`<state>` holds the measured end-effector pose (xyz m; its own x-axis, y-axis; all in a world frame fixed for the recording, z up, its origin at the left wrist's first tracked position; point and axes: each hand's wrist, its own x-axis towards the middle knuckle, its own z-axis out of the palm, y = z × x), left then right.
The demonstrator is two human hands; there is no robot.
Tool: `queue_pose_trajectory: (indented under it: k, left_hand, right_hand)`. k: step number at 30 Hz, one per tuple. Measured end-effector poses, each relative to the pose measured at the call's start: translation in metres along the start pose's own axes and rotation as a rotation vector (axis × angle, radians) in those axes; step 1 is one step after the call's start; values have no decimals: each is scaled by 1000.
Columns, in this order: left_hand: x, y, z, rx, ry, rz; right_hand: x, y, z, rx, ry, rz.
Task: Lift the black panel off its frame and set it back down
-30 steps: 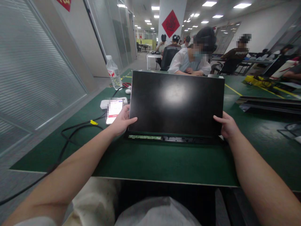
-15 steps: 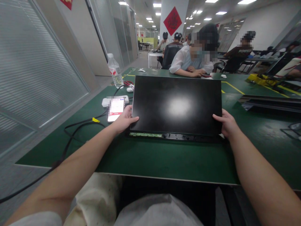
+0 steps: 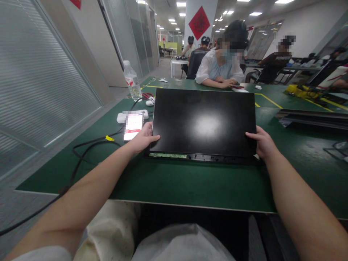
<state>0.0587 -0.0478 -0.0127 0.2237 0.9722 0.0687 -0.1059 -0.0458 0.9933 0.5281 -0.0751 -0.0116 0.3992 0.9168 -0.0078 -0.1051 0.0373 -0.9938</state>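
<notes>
A black LCD screen panel (image 3: pixel 201 123) stands tilted in front of me, its face toward me and a bright glare in its middle. My left hand (image 3: pixel 144 138) is closed on its left edge, thumb on the front. At the right edge my right hand (image 3: pixel 262 141) grips it the same way, thumb on the face. The other fingers of both hands are largely hidden behind the panel. Along its lower edge runs a dark strip with a green circuit board (image 3: pixel 168 156). What lies behind the panel is hidden.
On the green table (image 3: pixel 195 188), a lit phone (image 3: pixel 133 126), a white power strip (image 3: pixel 119 117), black cables (image 3: pixel 78 159) and a water bottle (image 3: pixel 132 81) are at left. Flat dark panels (image 3: pixel 312 121) lie at right. Across the table sits a person (image 3: pixel 220 69).
The panel's top edge has tipped down very slightly, with both hands still on it. Across the table, the person has shifted a little to the left.
</notes>
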Motion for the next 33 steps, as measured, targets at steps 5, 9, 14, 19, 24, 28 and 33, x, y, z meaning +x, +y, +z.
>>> queue_pose_trajectory:
  k: [5,9,14,19,24,28,33]
  left_hand:
    - [-1,2,2,-4,17,-32]
    - [-1,2,2,-6,19,-32]
    - [1,0,0,3,14,-36]
    - [4,-3,-2,27,-4,-23]
    - [4,-4,-3,45,0,-25]
    - [3,-3,-2,49,1,-37]
    - [2,-1,-1,67,10,-45]
  right_hand:
    - [-3,-1,3,0,11,5]
    - [-2,-1,2,-14,19,12]
    - [0,0,0,-38,16,32]
    - [3,4,-3,-84,1,20]
    - [9,9,-9,-131,-27,15]
    - [12,13,-12,-160,-40,1]
    - [13,14,-13,-200,-25,4]
